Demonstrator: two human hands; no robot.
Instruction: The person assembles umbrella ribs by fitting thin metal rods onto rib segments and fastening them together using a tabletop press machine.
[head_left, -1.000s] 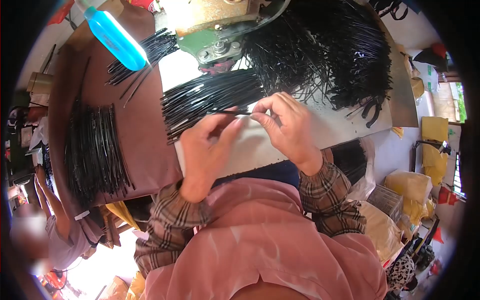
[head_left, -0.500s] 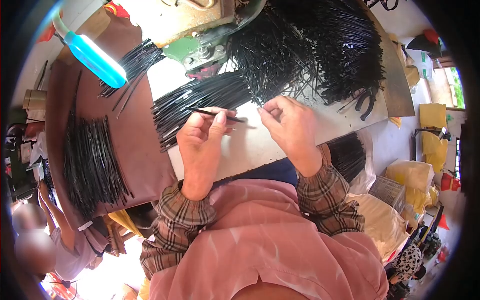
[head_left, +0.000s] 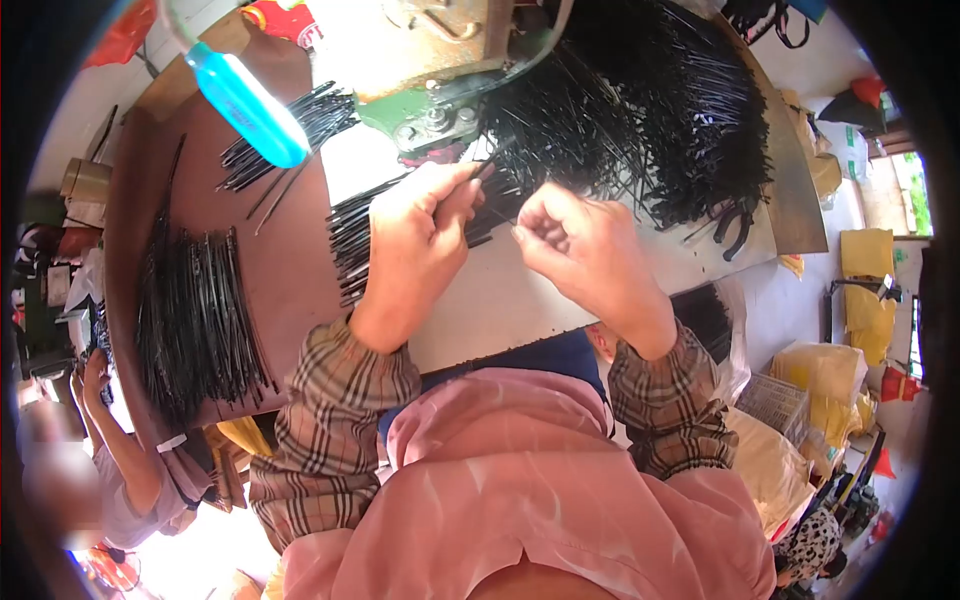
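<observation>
My left hand (head_left: 420,245) is closed around a thin black rod (head_left: 492,158), whose end sticks up past the fingers toward the machine. To its right, my right hand (head_left: 590,245) has thumb and fingers pinched together. A fine line seems to run from that pinch toward the left hand, too thin to make out. Under and behind the left hand lies a row of black rods (head_left: 350,240) on the pale work surface (head_left: 480,305). Just beyond both hands rises a large heap of black strands (head_left: 620,110).
A green machine (head_left: 415,120) stands at the back, with a bright blue lamp (head_left: 250,105) to its left. More black rods (head_left: 195,320) lie on the brown cover (head_left: 285,300). Black-handled pliers (head_left: 738,225) sit at the right. A co-worker (head_left: 130,480) is at lower left.
My left hand has turned and risen, tilting the rod from nearly level to pointing up toward the machine. My right hand has moved slightly right with its fingers curled further in.
</observation>
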